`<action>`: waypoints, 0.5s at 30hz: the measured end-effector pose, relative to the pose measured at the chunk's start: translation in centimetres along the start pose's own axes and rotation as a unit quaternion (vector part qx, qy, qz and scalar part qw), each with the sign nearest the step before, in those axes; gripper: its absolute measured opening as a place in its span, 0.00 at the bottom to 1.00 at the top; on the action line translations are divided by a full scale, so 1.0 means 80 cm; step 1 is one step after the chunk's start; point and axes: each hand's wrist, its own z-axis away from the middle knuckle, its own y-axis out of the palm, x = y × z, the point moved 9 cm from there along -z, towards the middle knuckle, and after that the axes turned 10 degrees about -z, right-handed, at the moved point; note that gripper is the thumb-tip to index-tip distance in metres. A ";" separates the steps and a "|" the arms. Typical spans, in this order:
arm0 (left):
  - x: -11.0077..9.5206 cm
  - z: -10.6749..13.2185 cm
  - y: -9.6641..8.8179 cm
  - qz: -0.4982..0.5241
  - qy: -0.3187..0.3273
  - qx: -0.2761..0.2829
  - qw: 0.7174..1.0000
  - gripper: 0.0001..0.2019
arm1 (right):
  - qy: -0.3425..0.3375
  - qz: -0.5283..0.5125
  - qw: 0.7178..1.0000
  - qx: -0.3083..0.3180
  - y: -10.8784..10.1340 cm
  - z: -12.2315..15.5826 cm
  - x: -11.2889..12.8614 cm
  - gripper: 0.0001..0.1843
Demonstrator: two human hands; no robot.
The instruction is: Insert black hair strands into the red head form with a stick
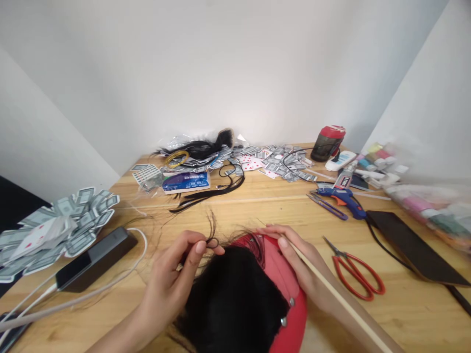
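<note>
Tabletop point(265, 208), left fingers point(199, 247) pinching apparent hair point(212, 240); right fingers point(289, 231) holding stick point(331, 289)

Craft workspace, wooden table point(279, 208), blue glue gun point(356, 207), red-handled scissors point(353, 269)

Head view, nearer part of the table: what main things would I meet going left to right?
Fanned playing cards, left hand, black hair, right hand, red-handled scissors, dark flat panel.
</note>
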 end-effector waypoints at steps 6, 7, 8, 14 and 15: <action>-0.016 0.003 0.006 0.016 0.012 0.023 1.000 0.09 | -0.020 -0.012 0.992 -0.128 -0.038 0.001 -0.010 0.17; -0.016 0.004 0.009 0.020 0.011 0.029 0.999 0.09 | -0.031 -0.014 0.989 -0.143 -0.043 0.002 -0.008 0.17; -0.017 0.005 0.011 0.024 0.012 0.034 0.999 0.09 | -0.041 -0.015 0.987 -0.154 -0.046 0.003 -0.005 0.17; -0.017 0.010 0.023 0.024 0.022 0.054 0.998 0.09 | -0.058 -0.017 0.982 -0.176 -0.049 0.010 0.011 0.17; -0.020 0.012 0.023 0.016 0.034 0.053 0.998 0.09 | -0.063 -0.026 0.982 -0.174 -0.048 0.012 0.014 0.17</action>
